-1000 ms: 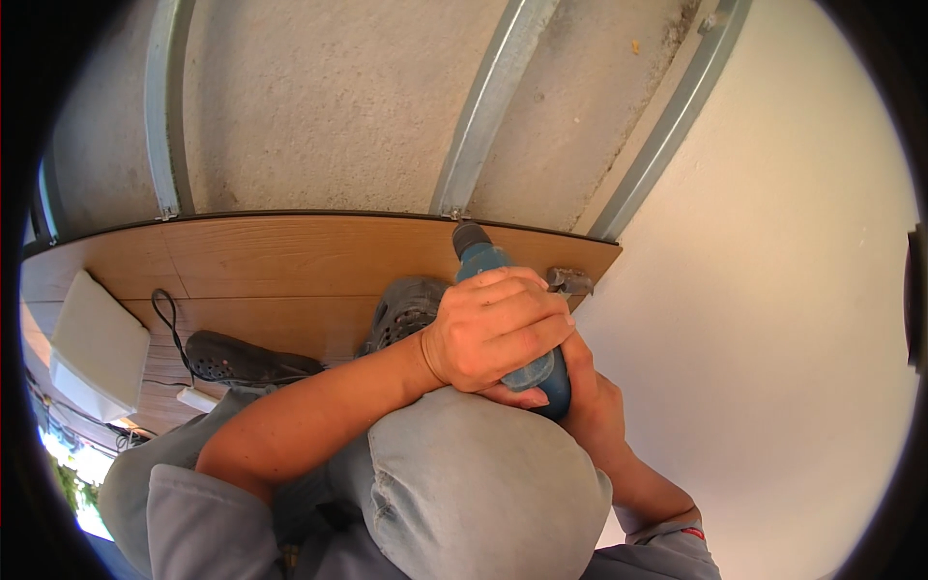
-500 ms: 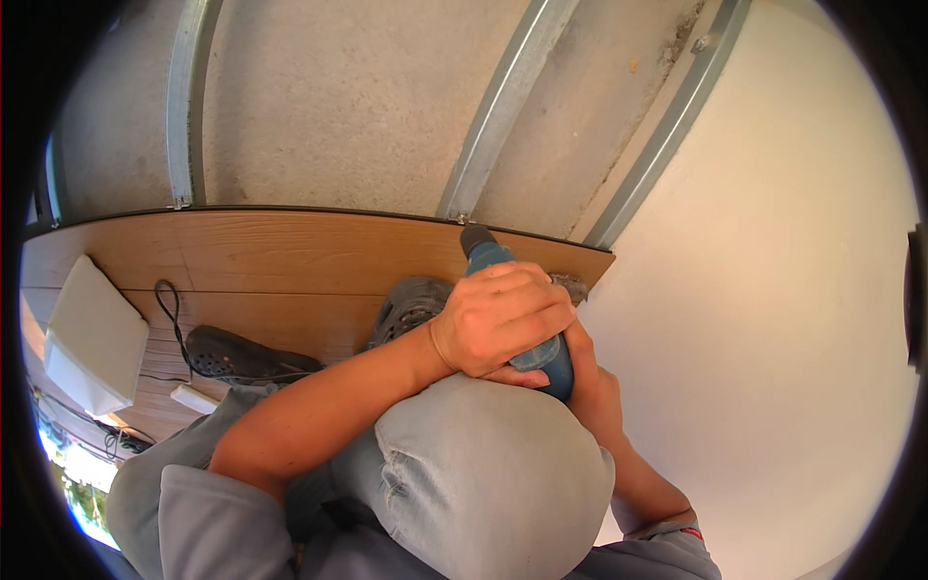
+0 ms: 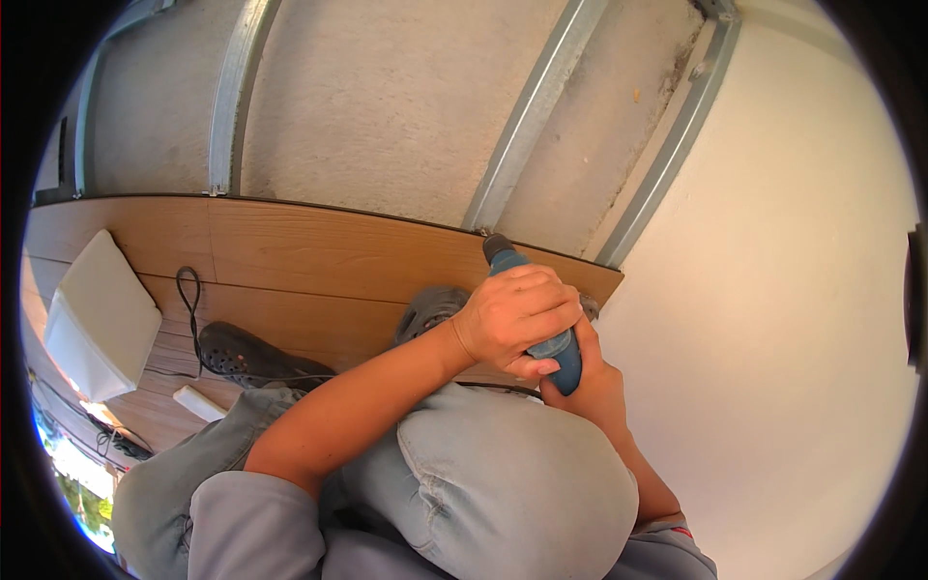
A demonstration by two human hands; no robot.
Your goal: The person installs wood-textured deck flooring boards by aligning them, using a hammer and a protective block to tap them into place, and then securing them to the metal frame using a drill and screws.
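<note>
A blue power drill (image 3: 566, 369) with a dark chuck is tilted toward the wall, its nose at the foot of a galvanised metal stud (image 3: 534, 121). Over the top of the drill's body, my left hand (image 3: 522, 314) is wrapped with its fingers closed. My right hand (image 3: 597, 387) grips the drill from the right, behind the left hand; most of its fingers are hidden. The chuck end sits against the upper edge of a wood-look plank (image 3: 338, 249). Whatever bit or fastener is at the tip is too small to make out.
More metal studs (image 3: 232, 106) stand against the rough grey wall (image 3: 387, 97). On the right rises a smooth white wall (image 3: 773, 338). A white box-like object (image 3: 101, 324), a looped black cable (image 3: 189, 295) and my dark clog (image 3: 256, 356) lie left. My bent knee (image 3: 512, 474) is below the drill.
The view has shifted, so studs, plank and hands appear farther right. Both hands keep their hold on the drill, whose nose stays at the same stud's foot. More of the right hand shows.
</note>
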